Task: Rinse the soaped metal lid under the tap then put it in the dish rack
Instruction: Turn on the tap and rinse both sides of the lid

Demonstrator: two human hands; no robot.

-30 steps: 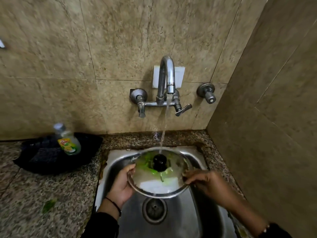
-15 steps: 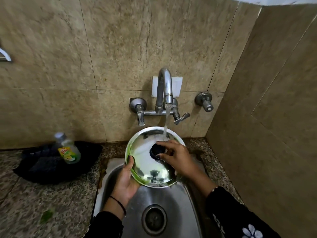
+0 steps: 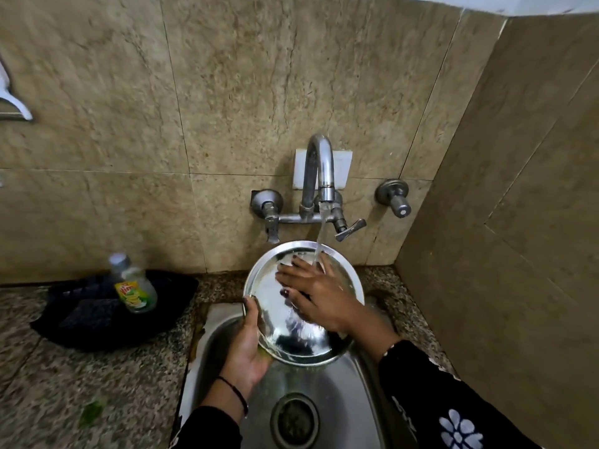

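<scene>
The round metal lid (image 3: 285,332) is tilted up on edge over the sink, its shiny face toward me. My left hand (image 3: 248,348) grips its lower left rim from behind. My right hand (image 3: 319,294) lies flat on the lid's face with fingers spread and covers the black knob. The tap (image 3: 319,170) runs, and its stream lands on my right hand's fingers and the lid's upper part. No dish rack is in view.
The steel sink (image 3: 350,393) with its drain (image 3: 295,419) lies below the lid. A dish soap bottle (image 3: 133,285) stands on a black tray (image 3: 97,315) on the granite counter at left. Tiled walls close in behind and on the right.
The lid has gone from lying flat with green soap on it to standing tilted under the stream, now looking clean. My right hand moved from the rim, to the knob, then flat across the face.
</scene>
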